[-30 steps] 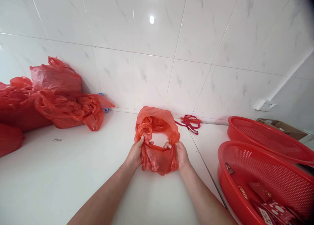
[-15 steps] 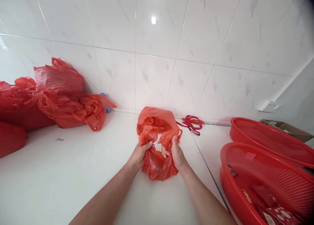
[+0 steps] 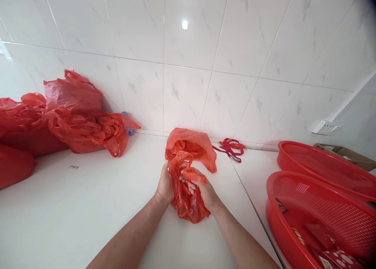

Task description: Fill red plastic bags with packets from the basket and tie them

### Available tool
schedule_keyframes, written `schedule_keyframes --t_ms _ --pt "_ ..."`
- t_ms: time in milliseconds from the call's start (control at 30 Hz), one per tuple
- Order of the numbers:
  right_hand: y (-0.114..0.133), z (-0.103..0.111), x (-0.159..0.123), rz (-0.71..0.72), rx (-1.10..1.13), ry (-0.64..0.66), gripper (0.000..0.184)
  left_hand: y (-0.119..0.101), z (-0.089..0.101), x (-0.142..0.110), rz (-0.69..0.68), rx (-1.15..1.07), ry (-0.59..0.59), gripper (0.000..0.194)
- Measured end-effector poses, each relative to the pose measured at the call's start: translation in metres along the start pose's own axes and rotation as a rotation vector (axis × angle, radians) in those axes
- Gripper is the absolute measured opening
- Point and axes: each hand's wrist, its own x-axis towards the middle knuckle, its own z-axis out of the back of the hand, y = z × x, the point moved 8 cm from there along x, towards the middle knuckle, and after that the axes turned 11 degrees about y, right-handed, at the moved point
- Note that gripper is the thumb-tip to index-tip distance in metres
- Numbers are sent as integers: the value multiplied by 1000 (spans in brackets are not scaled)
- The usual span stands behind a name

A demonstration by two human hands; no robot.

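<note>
At the left, bulging red bags [image 3: 73, 98] are piled on the surface [image 3: 88, 206]; some are cut off by the frame, so no more than "at least three" can be counted. One blue item [image 3: 130, 132] is mostly hidden behind them, and one small pale scrap [image 3: 73, 166] is seen in front. In the middle, one thin red bag [image 3: 190, 210] is grasped just above the surface: its left side is gripped by the left hand [image 3: 166, 185], whose fingertips are partly covered, and its right side is clasped by the curled right hand [image 3: 207, 192], over which a loop of plastic is draped. Behind, more red plastic [image 3: 196, 139] is spread; its near edge is overlapped. Farther right, one magenta ribbon [image 3: 232, 148] is seen, then two red baskets [image 3: 311, 185], both cut off; the packets [image 3: 342, 258] inside cannot be counted.
</note>
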Motion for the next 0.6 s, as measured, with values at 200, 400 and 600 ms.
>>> schedule_keyframes --t_ms 200,400,600 --pt "-17 14 2 -91 83 -20 53 7 0 4 5 -36 52 32" --pt "-20 44 7 25 27 -208 43 -2 17 6 -106 54 -36 29" --pt "-30 42 10 -26 81 -212 25 -3 15 6 -150 87 -3 30"
